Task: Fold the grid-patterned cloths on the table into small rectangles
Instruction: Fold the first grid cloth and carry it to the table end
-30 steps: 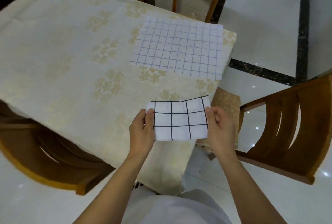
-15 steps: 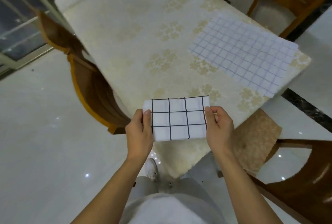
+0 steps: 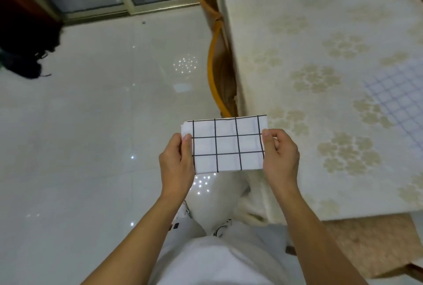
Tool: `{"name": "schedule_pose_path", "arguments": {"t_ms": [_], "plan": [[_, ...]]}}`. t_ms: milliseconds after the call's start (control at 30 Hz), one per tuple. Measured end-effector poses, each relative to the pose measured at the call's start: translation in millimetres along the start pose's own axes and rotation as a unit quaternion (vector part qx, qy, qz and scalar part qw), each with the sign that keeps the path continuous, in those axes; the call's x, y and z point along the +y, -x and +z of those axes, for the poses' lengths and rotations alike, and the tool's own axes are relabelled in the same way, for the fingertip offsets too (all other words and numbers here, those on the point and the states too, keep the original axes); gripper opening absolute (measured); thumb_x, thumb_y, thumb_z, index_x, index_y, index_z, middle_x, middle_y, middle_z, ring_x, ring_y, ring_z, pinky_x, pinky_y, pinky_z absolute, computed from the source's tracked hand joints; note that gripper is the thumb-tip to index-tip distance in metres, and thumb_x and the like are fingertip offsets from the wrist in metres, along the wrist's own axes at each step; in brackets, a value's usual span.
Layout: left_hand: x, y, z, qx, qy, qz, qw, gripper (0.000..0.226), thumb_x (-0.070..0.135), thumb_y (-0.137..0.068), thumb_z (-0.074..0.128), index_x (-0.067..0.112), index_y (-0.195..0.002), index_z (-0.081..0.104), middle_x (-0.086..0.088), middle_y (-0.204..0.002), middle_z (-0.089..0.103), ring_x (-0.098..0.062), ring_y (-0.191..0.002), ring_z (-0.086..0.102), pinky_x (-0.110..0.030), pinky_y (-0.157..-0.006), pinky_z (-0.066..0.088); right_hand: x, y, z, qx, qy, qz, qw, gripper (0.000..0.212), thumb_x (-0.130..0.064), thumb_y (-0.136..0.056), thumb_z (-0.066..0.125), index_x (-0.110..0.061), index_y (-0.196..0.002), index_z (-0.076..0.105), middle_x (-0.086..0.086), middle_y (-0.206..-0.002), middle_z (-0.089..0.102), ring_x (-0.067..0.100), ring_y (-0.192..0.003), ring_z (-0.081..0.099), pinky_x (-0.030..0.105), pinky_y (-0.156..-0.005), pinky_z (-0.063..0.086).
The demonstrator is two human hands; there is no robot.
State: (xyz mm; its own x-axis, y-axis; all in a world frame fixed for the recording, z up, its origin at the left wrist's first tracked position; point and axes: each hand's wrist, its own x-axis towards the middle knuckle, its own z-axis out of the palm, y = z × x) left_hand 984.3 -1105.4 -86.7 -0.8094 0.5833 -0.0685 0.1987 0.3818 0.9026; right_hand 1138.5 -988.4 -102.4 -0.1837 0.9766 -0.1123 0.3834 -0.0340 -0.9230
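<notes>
A white cloth with a bold black grid (image 3: 226,144), folded into a small rectangle, hangs in the air in front of me, beside the table's near-left corner. My left hand (image 3: 177,163) pinches its left edge and my right hand (image 3: 280,156) pinches its right edge. A second white cloth with a fine blue grid (image 3: 398,95) lies flat on the table (image 3: 320,33) at the right edge of the view, partly cut off.
The table carries a cream tablecloth with a pale floral print. A wooden chair (image 3: 219,60) is pushed in at its left side and a cushioned chair seat (image 3: 375,243) sits at lower right. Glossy white floor lies to the left; a dark heap (image 3: 25,40) rests at far left.
The view has swung left, so the table and blue-grid cloth slid to the right edge. Both hands keep the same hold on the folded black-grid cloth.
</notes>
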Motion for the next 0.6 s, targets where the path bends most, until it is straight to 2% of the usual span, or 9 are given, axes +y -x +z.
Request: {"name": "schedule_pose_path", "arguments": {"t_ms": [67,167,267,400,533,600], "plan": [[-10,-5,-21,0.019,0.004,-0.010,1.000,0.039,0.025,-0.104,0.046,0.022,-0.066,0.039,0.011,-0.058,0.037,-0.004,-0.051,0.036,-0.013,-0.048,0.031,-6,4,24,-0.015,0.012,-0.014,1.000,0.021,-0.034,-0.101,0.052,-0.022,-0.088,0.063,0.011,-0.077,0.069,0.030,-0.076,0.066,0.048,-0.070,0.057],[-28,-17,-52,0.042,0.006,-0.023,0.999,0.040,0.025,-0.104,0.046,0.020,-0.065,0.036,0.009,-0.058,0.034,-0.006,-0.053,0.033,-0.016,-0.048,0.028,-17,13,60,-0.030,0.026,-0.029,0.999,0.023,-0.039,-0.101,0.051,-0.024,-0.088,0.062,0.016,-0.080,0.068,0.035,-0.077,0.065,0.053,-0.069,0.057],[-45,-30,-82,0.057,0.013,-0.033,0.998,0.039,0.026,-0.104,0.046,0.015,-0.067,0.037,0.002,-0.061,0.034,-0.007,-0.055,0.030,-0.017,-0.049,0.028,-31,22,94,-0.039,0.036,-0.037,0.998,0.025,-0.037,-0.101,0.052,-0.020,-0.086,0.063,0.020,-0.079,0.066,0.037,-0.076,0.063,0.050,-0.066,0.055],[-65,-52,-123,0.070,0.022,-0.048,0.996,0.042,0.026,-0.104,0.047,0.019,-0.065,0.032,0.012,-0.056,0.029,-0.008,-0.054,0.026,-0.019,-0.048,0.025,-51,33,141,-0.060,0.041,-0.043,0.996,0.026,-0.034,-0.101,0.053,-0.016,-0.083,0.061,0.023,-0.073,0.060,0.039,-0.071,0.059,0.048,-0.062,0.054],[-87,-78,-165,0.076,0.019,-0.047,0.996,0.041,0.027,-0.104,0.046,0.018,-0.066,0.033,0.012,-0.055,0.030,-0.009,-0.055,0.027,-0.020,-0.049,0.024,-71,44,190,-0.078,0.055,-0.058,0.994,0.026,-0.030,-0.102,0.052,-0.017,-0.081,0.060,0.020,-0.067,0.055,0.029,-0.061,0.050,0.031,-0.056,0.046],[-98,-92,-187,0.079,0.016,-0.041,0.996,0.041,0.029,-0.104,0.046,0.012,-0.068,0.035,0.009,-0.059,0.031,-0.008,-0.056,0.027,-0.023,-0.050,0.025,-80,49,214,-0.088,0.060,-0.061,0.992,0.027,-0.032,-0.102,0.051,-0.015,-0.083,0.060,0.020,-0.069,0.057,0.032,-0.065,0.053,0.040,-0.059,0.047]]}}
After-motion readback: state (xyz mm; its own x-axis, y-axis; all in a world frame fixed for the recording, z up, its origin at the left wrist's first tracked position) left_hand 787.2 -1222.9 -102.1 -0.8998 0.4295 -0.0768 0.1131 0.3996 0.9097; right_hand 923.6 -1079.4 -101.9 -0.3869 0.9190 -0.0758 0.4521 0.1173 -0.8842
